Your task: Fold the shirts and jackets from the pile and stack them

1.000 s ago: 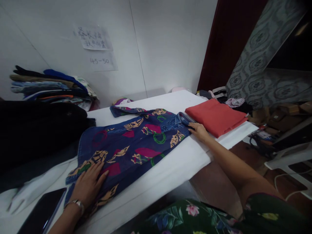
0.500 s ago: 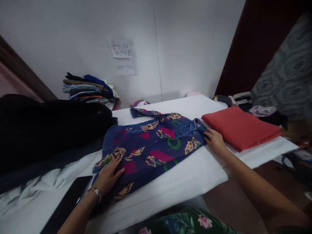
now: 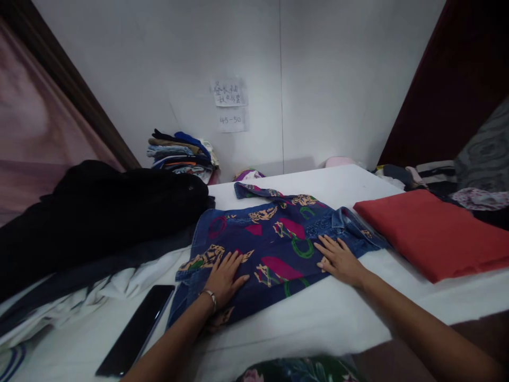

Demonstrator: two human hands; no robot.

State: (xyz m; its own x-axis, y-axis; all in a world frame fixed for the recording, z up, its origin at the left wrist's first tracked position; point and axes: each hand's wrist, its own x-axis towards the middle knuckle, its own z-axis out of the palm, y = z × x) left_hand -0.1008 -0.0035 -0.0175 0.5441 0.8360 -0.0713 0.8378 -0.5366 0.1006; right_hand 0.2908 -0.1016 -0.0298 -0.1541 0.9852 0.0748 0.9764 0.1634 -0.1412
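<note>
On a white table [image 3: 338,185], in the head camera's view, a dark blue patterned denim shirt [image 3: 274,239] lies spread out, its collar [image 3: 338,220] toward the right and one sleeve [image 3: 258,192] angled along the far side. Both hands rest palm down on it, fingers spread and holding nothing: the left hand [image 3: 226,276] near the hem end, the right hand [image 3: 341,261] just below the collar. With only flat pressure on the cloth, an uneven push could likely drag it into creases or skew its front. The bracelet [image 3: 210,298] at the left wrist sits close enough to the fabric that it might snag. Just beside the hem end, a slumped black clothes pile [image 3: 103,212] could slide onto the shirt, and a dark flat device [image 3: 137,329] near the left forearm could be knocked. Beyond the collar, a folded red cloth [image 3: 433,231] could be rumpled if the shirt is pushed rightward.
</note>
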